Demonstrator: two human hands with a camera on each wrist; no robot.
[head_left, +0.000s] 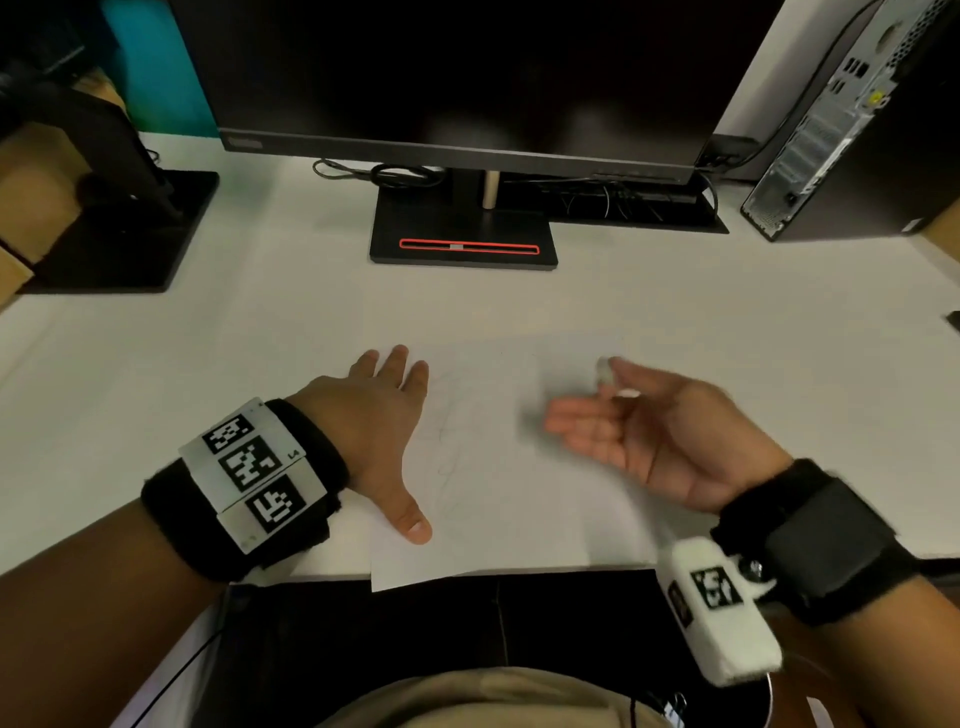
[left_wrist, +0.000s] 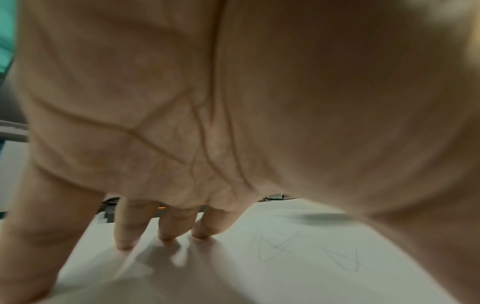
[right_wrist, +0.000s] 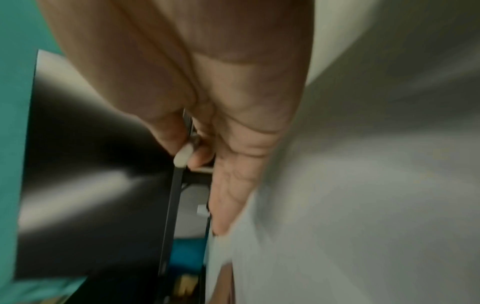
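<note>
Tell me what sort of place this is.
Most likely an office workstation: a dark monitor on its stand, a computer tower at the right and cables, on a white desk. The left hand presses scribbled paper; the right hand pinches a small white object.

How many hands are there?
2. The left hand presses flat on the paper; the right hand is near its right edge, pinching a small white piece. None look hidden.

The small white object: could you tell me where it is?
Head view, right of centre: the small white object is pinched by the right hand over the scribbled paper.
</note>
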